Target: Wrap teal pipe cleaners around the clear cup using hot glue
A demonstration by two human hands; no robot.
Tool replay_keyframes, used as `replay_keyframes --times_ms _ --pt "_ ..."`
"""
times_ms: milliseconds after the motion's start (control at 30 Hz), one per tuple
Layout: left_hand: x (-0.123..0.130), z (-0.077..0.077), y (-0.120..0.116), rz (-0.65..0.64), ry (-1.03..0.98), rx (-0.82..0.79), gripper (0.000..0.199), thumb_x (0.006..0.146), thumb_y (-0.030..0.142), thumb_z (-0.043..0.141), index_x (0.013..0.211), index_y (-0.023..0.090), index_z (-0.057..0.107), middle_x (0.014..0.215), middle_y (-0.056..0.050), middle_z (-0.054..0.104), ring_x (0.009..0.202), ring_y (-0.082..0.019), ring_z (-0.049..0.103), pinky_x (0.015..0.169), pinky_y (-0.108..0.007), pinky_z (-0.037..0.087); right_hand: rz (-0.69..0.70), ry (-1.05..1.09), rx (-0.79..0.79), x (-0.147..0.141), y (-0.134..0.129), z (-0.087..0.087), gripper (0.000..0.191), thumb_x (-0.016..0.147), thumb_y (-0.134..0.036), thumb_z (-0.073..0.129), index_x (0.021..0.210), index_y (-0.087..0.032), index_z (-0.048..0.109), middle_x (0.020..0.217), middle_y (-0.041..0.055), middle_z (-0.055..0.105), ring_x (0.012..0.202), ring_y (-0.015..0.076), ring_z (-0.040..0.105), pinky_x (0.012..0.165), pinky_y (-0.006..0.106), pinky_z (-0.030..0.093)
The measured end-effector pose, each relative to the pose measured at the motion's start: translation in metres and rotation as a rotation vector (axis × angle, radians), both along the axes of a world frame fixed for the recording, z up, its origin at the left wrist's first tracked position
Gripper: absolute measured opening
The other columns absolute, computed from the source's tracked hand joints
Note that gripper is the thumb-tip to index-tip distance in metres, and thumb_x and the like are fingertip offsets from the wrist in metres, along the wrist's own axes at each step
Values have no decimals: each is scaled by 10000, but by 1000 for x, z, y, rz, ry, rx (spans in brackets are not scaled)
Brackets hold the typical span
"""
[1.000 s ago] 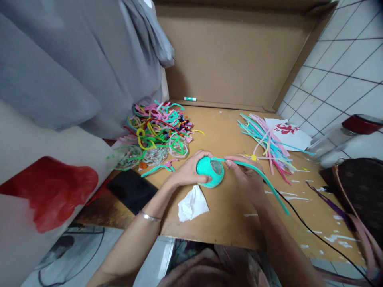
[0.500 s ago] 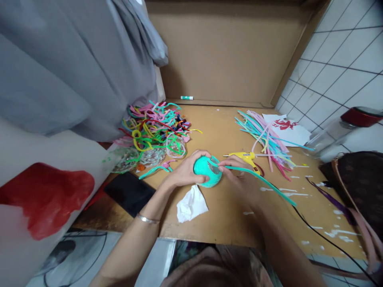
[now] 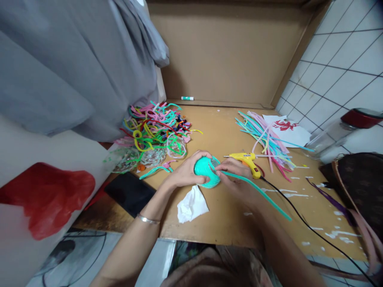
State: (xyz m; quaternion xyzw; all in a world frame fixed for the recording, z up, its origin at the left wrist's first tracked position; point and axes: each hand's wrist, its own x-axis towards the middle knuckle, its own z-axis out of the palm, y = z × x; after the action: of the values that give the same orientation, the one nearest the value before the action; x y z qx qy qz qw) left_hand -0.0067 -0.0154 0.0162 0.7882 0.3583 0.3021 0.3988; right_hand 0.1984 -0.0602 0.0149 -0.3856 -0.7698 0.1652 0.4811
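Note:
A turquoise ball-like object (image 3: 204, 170), wrapped in fuzzy strip, shows an uncovered greyish patch at its upper right. Fingers and thumb of my left hand (image 3: 189, 169) are wrapped round its left side. My right hand (image 3: 236, 175) pinches a turquoise pipe cleaner (image 3: 263, 194) against the ball's right side; the long free end trails down to the right. Just beyond my right hand lies a yellow glue gun (image 3: 248, 158), its nozzle to the left. A crumpled white tissue (image 3: 192, 204) rests below the ball.
Many coloured pipe cleaners (image 3: 155, 123) are heaped at the back left, a black phone (image 3: 131, 194) nearer. On the right are a pipe cleaner bundle (image 3: 266, 137), a bottle (image 3: 335, 135), a brown bag (image 3: 359, 187) and the gun's black cord (image 3: 299, 213).
My right hand has shifted slightly down, and the pipe cleaner's free end has swung down and left. The ball is turned a little. My left hand keeps its hold.

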Motion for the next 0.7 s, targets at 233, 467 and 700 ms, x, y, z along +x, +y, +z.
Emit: replay_keyframes --times_ms 233,467,700 --pt "0 1 -1 0 1 -14 605 606 279 694 1181 210 521 1249 -78 564 1162 -289 546 1037 -436 441 46 -28 54 3 4 -5 100 894 -250 595 926 -245 690 861 35 679 789 156 638 717 318 505" --pt "1 3 -2 1 3 -25 600 608 277 684 1182 218 520 1246 -71 564 1147 -287 545 1028 -436 436 35 -12 65 -2 1 -2 135 905 -264 563 885 -250 696 820 26 671 753 153 636 681 306 505" --pt "0 1 -1 -3 0 -34 615 608 281 698 1190 210 513 1241 -78 562 1145 -286 547 1013 -425 449 23 4 50 -3 1 -7 128 906 -262 570 900 -248 696 845 32 669 769 151 634 669 292 506"
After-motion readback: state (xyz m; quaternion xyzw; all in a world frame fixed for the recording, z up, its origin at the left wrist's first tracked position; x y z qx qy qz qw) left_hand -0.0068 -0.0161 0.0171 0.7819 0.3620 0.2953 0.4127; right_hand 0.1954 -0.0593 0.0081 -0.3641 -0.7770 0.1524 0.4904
